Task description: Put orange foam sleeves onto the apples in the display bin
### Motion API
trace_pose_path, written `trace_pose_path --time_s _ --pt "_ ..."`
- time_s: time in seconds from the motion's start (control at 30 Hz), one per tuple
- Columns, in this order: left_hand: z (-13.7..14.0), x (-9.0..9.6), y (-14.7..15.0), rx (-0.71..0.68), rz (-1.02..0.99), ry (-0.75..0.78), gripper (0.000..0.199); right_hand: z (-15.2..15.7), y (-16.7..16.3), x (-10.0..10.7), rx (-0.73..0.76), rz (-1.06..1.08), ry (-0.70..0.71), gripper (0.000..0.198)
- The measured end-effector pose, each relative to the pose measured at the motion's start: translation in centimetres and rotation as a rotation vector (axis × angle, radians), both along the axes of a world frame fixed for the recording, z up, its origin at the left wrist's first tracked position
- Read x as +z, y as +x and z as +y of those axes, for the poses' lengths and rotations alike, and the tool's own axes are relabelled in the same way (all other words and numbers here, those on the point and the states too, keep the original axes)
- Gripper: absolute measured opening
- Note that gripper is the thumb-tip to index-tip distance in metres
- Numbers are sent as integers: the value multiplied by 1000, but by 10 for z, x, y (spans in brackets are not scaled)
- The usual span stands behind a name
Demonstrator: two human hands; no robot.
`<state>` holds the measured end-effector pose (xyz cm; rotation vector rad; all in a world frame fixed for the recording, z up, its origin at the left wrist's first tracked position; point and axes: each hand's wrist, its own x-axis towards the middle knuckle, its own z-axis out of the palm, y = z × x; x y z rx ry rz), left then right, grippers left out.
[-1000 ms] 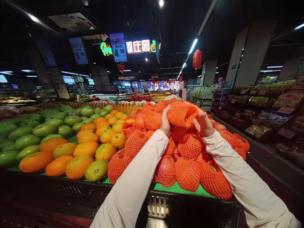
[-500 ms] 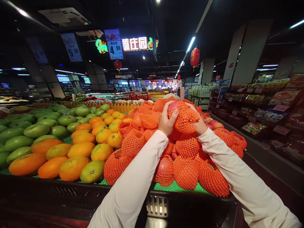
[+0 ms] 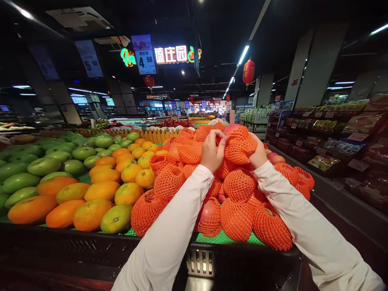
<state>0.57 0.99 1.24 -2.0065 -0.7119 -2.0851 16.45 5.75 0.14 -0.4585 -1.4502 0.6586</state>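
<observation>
Both my hands are raised over a heap of red apples in orange foam nets (image 3: 239, 214). My right hand (image 3: 259, 155) cups one netted apple (image 3: 239, 143) from the right and below. My left hand (image 3: 212, 151) pinches the left edge of that apple's net, fingers curled on the mesh. The red top of the apple shows above the net. The held apple is lifted slightly above the pile. White sleeves cover both my forearms.
Oranges and yellow-green citrus (image 3: 100, 190) lie left of the apples, green fruit (image 3: 42, 165) further left. A black crate rim (image 3: 212, 262) fronts the display. Shelves of packaged goods (image 3: 333, 141) line an aisle on the right. A price sign (image 3: 144, 56) hangs overhead.
The net, first held open and empty-looking over the pile, now wraps an apple. My left hand shifted from the apple's side to pinching the net's edge; the camera drifted slightly.
</observation>
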Motion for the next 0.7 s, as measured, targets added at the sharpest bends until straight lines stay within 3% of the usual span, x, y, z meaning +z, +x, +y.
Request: trace_pose_path --time_s 0.2,0.37,0.5,0.7 --pt "5 4 -2 -444 -309 -255 37 -9 -6 4 36 26 -13 44" --pt "-2 9 -8 -551 -308 -491 54 -25 -10 8 104 74 -1 40" --pt "-6 10 -11 -560 -271 -443 59 -32 -8 13 57 -34 28 39" --pt "-1 13 -14 -605 -607 -318 50 -36 -12 14 146 -284 85 67"
